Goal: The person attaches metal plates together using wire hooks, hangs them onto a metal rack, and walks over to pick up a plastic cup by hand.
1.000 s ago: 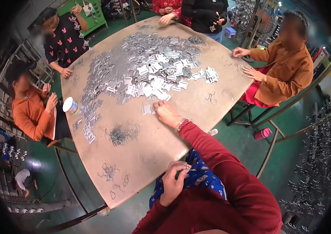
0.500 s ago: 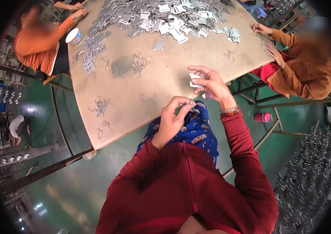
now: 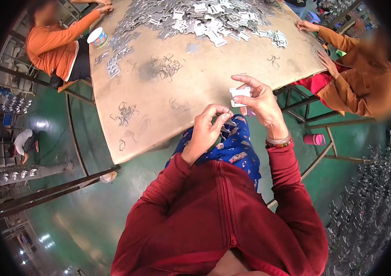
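My right hand (image 3: 263,106) pinches a flat silver metal plate (image 3: 240,96) with notched corners between thumb and fingers, above the table's near edge. To its lower left, my left hand (image 3: 208,128) has thumb and forefinger pressed together on small bent wire hooks (image 3: 224,133); some hang below the fingers over my lap, and how many there are I cannot tell. The hands are apart, and the plate does not touch the hooks. Small heaps of similar wire hooks (image 3: 124,113) lie on the brown-covered table (image 3: 154,133) left of my hands.
A large heap of metal plates (image 3: 191,20) covers the table's far part. More wire hooks (image 3: 168,67) and a paper tub (image 3: 97,37) lie nearer. Co-workers sit at left (image 3: 52,46) and right (image 3: 356,83). Racks of metal parts (image 3: 366,202) stand at the lower right.
My right hand has moved slightly right with the plate, turning its face more toward me. My left hand is a little farther from it. The whole view has shifted slightly.
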Tool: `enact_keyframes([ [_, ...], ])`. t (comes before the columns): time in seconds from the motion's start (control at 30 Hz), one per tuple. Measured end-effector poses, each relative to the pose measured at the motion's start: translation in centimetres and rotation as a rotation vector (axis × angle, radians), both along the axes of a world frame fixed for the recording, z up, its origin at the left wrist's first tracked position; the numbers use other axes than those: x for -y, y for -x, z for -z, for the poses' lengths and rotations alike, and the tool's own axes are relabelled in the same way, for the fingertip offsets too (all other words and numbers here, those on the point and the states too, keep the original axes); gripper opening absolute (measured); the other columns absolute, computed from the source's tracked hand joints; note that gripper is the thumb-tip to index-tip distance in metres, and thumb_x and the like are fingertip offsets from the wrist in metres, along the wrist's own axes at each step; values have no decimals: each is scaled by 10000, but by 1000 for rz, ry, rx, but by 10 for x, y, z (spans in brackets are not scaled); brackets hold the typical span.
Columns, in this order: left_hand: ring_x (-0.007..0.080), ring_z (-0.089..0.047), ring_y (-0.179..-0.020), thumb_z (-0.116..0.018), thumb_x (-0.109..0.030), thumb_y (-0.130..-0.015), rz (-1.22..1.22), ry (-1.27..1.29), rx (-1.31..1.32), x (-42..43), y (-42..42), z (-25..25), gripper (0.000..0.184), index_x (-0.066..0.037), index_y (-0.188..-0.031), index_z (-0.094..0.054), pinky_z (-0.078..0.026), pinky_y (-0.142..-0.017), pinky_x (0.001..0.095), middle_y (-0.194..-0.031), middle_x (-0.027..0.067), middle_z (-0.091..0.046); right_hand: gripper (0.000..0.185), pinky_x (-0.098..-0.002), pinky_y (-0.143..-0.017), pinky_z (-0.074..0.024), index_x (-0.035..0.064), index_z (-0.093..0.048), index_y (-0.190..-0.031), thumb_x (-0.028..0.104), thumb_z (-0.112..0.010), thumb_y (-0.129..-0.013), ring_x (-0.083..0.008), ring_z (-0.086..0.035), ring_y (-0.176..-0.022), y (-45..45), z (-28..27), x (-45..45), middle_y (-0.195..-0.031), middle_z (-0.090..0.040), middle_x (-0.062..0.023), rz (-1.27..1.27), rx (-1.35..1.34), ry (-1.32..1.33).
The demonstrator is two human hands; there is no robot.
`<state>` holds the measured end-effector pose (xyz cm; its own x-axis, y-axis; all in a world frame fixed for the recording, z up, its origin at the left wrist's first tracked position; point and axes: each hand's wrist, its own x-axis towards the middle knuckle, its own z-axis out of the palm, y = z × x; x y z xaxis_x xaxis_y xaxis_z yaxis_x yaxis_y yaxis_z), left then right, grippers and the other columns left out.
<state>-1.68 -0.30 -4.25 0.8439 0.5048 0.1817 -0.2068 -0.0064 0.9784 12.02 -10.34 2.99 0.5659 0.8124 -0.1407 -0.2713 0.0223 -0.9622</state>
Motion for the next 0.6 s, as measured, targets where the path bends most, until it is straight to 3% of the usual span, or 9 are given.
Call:
enact_keyframes([
  [0.07,199,-613,-790,-592,-57,-838,4,-199,15,-3,4,-3,67,-17,-891,-584,-473,-705,298,-837,97,-611,518,-189,-429,-409,23,-525,-1199,-50,-681,-710,-101,-575,-617,4,-1,-2,-819,-599,-51,44,25,45],
  [0.1,239,-599,-799,-599,-70,-825,-7,-243,2,-3,6,-2,70,-29,-882,-592,-464,-704,314,-836,103,-597,520,-194,-436,-422,19,-523,-1199,-59,-671,-707,-113,-584,-664,6,-3,-3,-844,-593,-55,35,51,67],
  [0.2,199,-605,-870,-588,-68,-849,44,-400,-39,-9,15,-6,90,-28,-930,-591,-473,-773,296,-917,87,-617,501,-209,-439,-417,-14,-524,-1179,-47,-690,-708,-111,-561,-602,16,-1,-3,-829,-617,-94,109,149,110],
  [0.23,226,-591,-919,-606,-89,-837,38,-369,-18,-11,17,-5,158,-43,-987,-593,-465,-805,313,-974,99,-605,466,-205,-445,-417,-20,-542,-1157,-58,-678,-713,-103,-555,-580,19,-1,-1,-814,-624,-94,114,198,127],
  [0.33,255,-561,-991,-627,-152,-828,-194,-396,-83,-37,17,2,291,-40,-1091,-567,-436,-863,346,-1080,108,-579,409,-194,-463,-414,-25,-570,-1121,-92,-657,-727,-77,-532,-539,29,-2,0,-769,-629,-79,148,269,137],
  [0.43,334,-569,-843,-569,-277,-848,-388,-777,-334,-108,1,19,285,0,-868,-633,-441,-746,414,-843,168,-619,413,-191,-465,-414,-11,-566,-1139,-84,-652,-742,-68,-520,-527,33,3,2,-747,-621,-60,132,257,140],
  [0.5,348,-564,-822,-592,-275,-826,-509,-936,-634,-145,-14,28,280,0,-801,-638,-439,-737,444,-842,164,-611,421,-190,-464,-414,-3,-561,-1152,-80,-650,-747,-63,-514,-522,38,3,-1,-739,-617,-52,145,239,143],
  [0.6,323,-537,-940,-573,-227,-811,-512,-1117,-754,-174,-35,50,213,-34,-779,-658,-413,-775,477,-897,153,-597,412,-188,-452,-404,16,-551,-1167,-63,-627,-771,-60,-508,-504,39,1,-1,-712,-598,-33,165,241,174],
])
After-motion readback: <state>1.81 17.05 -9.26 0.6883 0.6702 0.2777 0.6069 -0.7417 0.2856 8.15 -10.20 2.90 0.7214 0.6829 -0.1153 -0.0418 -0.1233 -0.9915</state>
